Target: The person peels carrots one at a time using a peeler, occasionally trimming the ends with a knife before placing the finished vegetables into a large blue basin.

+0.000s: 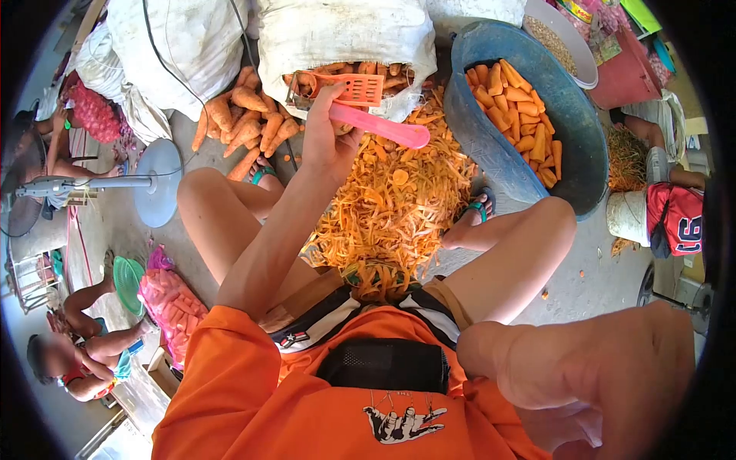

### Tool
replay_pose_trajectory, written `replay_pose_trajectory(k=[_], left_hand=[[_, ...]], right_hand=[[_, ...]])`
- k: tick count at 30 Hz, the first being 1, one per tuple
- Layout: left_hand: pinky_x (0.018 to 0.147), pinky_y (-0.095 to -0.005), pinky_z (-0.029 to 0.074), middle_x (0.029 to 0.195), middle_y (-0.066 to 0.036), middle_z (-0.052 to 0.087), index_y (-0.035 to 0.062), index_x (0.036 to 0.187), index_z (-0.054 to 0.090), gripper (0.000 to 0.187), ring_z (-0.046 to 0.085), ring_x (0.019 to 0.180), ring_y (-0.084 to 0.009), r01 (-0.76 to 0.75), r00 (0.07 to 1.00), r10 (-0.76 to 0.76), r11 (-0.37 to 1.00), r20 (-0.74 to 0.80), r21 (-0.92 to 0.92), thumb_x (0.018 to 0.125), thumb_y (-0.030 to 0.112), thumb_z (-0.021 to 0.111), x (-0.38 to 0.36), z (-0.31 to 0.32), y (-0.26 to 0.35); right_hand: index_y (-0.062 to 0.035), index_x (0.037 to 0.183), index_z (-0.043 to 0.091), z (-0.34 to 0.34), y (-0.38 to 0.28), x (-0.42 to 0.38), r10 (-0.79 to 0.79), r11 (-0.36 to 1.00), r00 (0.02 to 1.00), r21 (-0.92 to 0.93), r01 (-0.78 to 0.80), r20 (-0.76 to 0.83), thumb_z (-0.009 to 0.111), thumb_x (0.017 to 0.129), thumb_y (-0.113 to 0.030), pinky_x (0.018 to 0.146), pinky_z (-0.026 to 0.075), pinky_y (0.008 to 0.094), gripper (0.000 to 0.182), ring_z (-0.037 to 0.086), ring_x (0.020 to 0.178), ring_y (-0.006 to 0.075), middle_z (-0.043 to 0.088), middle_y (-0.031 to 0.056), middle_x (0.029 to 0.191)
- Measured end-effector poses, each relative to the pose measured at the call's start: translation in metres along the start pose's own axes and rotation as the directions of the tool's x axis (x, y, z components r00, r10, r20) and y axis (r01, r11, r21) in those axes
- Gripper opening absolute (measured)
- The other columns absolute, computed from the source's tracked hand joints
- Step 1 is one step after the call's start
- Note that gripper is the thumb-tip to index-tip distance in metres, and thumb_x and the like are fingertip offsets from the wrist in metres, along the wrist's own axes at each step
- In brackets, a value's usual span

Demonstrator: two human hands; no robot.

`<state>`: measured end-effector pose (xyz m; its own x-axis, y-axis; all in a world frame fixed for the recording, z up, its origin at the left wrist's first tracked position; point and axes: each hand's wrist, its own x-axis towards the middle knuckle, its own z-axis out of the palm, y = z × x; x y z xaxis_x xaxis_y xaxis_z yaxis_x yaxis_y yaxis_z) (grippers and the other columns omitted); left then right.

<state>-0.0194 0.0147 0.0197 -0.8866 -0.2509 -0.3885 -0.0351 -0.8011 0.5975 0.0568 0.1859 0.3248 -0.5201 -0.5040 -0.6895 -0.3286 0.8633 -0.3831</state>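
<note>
My left hand [331, 142] is closed around a pink plastic handle [383, 125], its rounded end pointing right. An orange slotted plastic piece [360, 90] shows just above the handle, at my fingertips. Both overlap the mouth of a white sack [345, 34] with unpeeled carrots inside. Below them, a heap of carrot peelings [395, 207] lies between my legs. Close to the camera at lower right, my right hand [590, 368] looms large, with its fingers mostly out of sight.
Peeled carrots [517, 115] lie in a blue tub [579, 153] at right. Unpeeled carrots [249, 123] spill on the floor at left. A fan stand [157, 184], a pink bag [172, 307] and a green basket [128, 285] are farther left. Other people sit at both sides.
</note>
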Motion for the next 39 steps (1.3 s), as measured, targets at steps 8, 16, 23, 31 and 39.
replay_pose_trajectory(k=[8, 16, 23, 31, 39], left_hand=[[0.083, -0.0277, 0.053, 0.101, 0.001, 0.068, 0.0134, 0.111, 0.064, 0.023, 0.063, 0.092, -0.0106, 0.004, 1.000, -0.004, 1.000, 0.007, -0.006, 0.095, 0.028, 0.071, 0.000, -0.005, 0.000], [0.083, -0.0307, 0.060, 0.103, -0.003, 0.071, 0.0093, 0.112, 0.064, 0.023, 0.068, 0.093, -0.0162, 0.000, 0.998, 0.002, 0.999, 0.056, -0.041, 0.095, 0.024, 0.071, 0.006, -0.010, -0.003], [0.085, -0.0295, 0.054, 0.103, 0.000, 0.068, 0.0126, 0.115, 0.064, 0.026, 0.064, 0.095, -0.0121, 0.011, 0.999, -0.012, 1.000, 0.038, 0.025, 0.094, 0.028, 0.071, 0.003, -0.005, -0.005], [0.084, -0.0288, 0.053, 0.103, 0.001, 0.068, 0.0137, 0.112, 0.063, 0.024, 0.064, 0.096, -0.0111, 0.026, 0.999, -0.025, 1.000, 0.022, -0.003, 0.094, 0.027, 0.071, 0.004, -0.008, -0.008], [0.077, -0.0288, 0.052, 0.089, 0.003, 0.068, 0.0167, 0.106, 0.067, 0.020, 0.064, 0.082, -0.0102, 0.000, 0.999, -0.003, 0.995, 0.032, 0.097, 0.095, 0.033, 0.070, -0.004, 0.001, -0.004]], right_hand=[[-0.0094, 0.096, 0.061, 0.051, 0.006, -0.005, -0.100, 0.979, 0.963, 0.149, 0.140, -0.249, 0.078, 0.079, -0.012, 0.065, 0.048, 0.0336, 0.024, 0.059, 0.065, 0.0249, 0.064, 0.0106, 0.081], [-0.0082, 0.105, 0.060, 0.068, 0.076, -0.002, -0.140, 0.910, 0.858, 0.278, 0.308, -0.494, 0.078, 0.080, -0.014, 0.072, 0.049, 0.0363, 0.031, 0.061, 0.074, 0.0253, 0.065, 0.0116, 0.088], [-0.0072, 0.114, 0.059, 0.093, 0.119, 0.006, -0.124, 0.818, 0.709, 0.333, 0.469, -0.694, 0.079, 0.081, -0.015, 0.078, 0.050, 0.0386, 0.038, 0.063, 0.081, 0.0257, 0.065, 0.0124, 0.095], [-0.0060, 0.123, 0.058, 0.103, 0.134, 0.018, -0.071, 0.695, 0.486, 0.307, 0.651, -0.871, 0.079, 0.083, -0.017, 0.085, 0.051, 0.0413, 0.047, 0.064, 0.090, 0.0262, 0.066, 0.0134, 0.102], [-0.0032, 0.119, 0.064, 0.064, 0.095, 0.160, -0.213, 0.672, 0.097, -0.074, 0.736, -0.972, 0.082, 0.076, -0.012, 0.079, 0.054, 0.0349, 0.047, 0.063, 0.084, 0.0272, 0.059, 0.0155, 0.096]])
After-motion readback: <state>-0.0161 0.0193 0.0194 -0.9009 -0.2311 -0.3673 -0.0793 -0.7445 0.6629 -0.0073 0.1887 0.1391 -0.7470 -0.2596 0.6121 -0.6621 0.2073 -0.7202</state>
